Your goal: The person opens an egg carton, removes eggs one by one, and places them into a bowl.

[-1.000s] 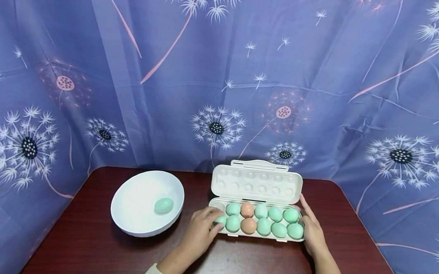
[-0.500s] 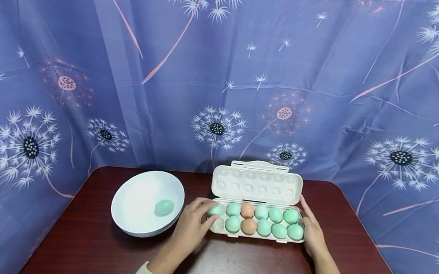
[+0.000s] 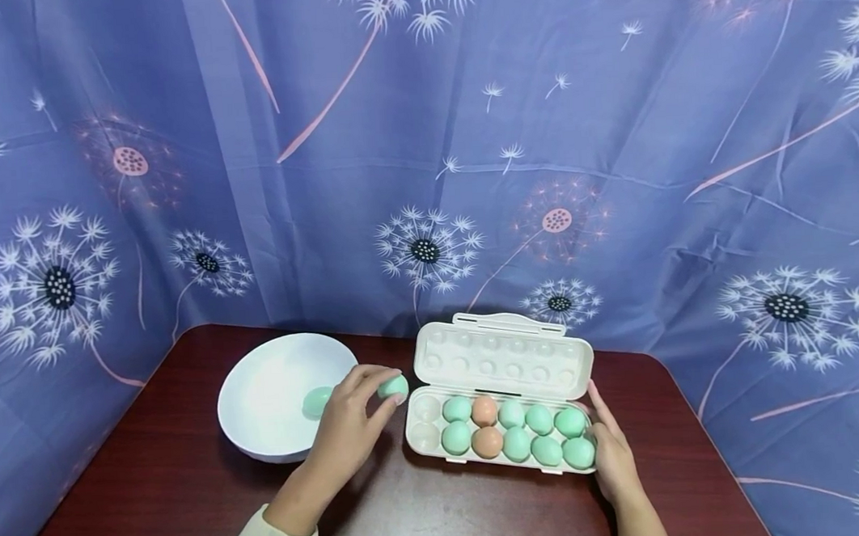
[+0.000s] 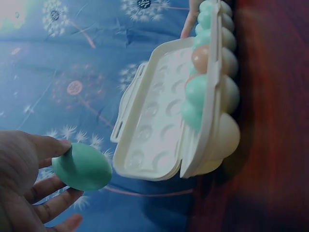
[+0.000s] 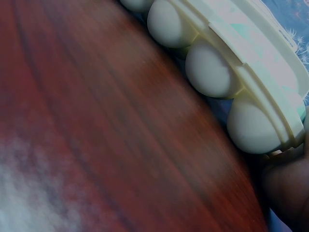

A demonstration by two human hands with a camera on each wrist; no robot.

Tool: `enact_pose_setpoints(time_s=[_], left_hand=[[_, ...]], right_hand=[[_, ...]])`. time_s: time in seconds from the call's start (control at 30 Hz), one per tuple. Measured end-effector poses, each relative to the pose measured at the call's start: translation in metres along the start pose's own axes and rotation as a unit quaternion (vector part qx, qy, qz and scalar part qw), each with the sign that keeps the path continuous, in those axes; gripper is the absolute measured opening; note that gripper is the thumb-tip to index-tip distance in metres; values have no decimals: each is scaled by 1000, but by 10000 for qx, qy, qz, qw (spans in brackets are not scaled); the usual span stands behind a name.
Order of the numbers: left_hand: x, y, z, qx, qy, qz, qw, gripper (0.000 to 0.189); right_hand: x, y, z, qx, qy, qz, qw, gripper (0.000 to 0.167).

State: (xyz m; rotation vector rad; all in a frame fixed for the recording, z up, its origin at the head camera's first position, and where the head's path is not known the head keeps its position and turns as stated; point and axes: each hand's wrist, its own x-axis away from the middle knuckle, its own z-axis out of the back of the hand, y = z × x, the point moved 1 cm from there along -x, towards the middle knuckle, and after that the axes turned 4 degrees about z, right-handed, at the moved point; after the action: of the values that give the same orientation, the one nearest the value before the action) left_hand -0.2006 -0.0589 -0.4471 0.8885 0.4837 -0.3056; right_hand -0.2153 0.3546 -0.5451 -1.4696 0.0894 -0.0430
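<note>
My left hand (image 3: 346, 418) pinches a green egg (image 3: 394, 388) between thumb and fingers, in the air between the bowl and the carton. In the left wrist view this egg (image 4: 83, 166) shows whole, held at its near end. A white plastic egg carton (image 3: 428, 454) stands with its lid (image 3: 503, 361) tipped back. Several green eggs (image 3: 456, 438) and two brown eggs (image 3: 486, 442) sit in its cups; the two leftmost cups are bare. At the carton's right end my right hand (image 3: 614, 457) holds it, thumb by the rim. Another green egg (image 3: 316, 403) lies in the white bowl (image 3: 261, 398), partly behind my left hand.
Both bowl and carton stand on a dark red wooden table (image 3: 486, 512), the bowl to the left. A blue curtain (image 3: 323, 184) with a dandelion print hangs right behind and beside the table.
My left hand has lifted the green egg out of the carton's leftmost part and carried it left toward the bowl. An egg that was in the front left cup is gone from there. My right hand stays put.
</note>
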Motion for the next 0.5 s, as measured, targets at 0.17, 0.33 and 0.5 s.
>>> enact_pose_setpoints(time_s=[0.17, 0.33, 0.5], left_hand=[[-6, -7, 15, 42, 146, 178, 9997, 33], [-11, -16, 30, -75, 351, 388, 9986, 34], [-15, -23, 39, -222, 353, 546, 9976, 34]], right_hand=[[-1, -1, -1, -3, -41, -52, 10000, 77], [-1, 0, -1, -19, -45, -27, 10000, 77], [0, 1, 1, 57, -19, 74, 10000, 75]])
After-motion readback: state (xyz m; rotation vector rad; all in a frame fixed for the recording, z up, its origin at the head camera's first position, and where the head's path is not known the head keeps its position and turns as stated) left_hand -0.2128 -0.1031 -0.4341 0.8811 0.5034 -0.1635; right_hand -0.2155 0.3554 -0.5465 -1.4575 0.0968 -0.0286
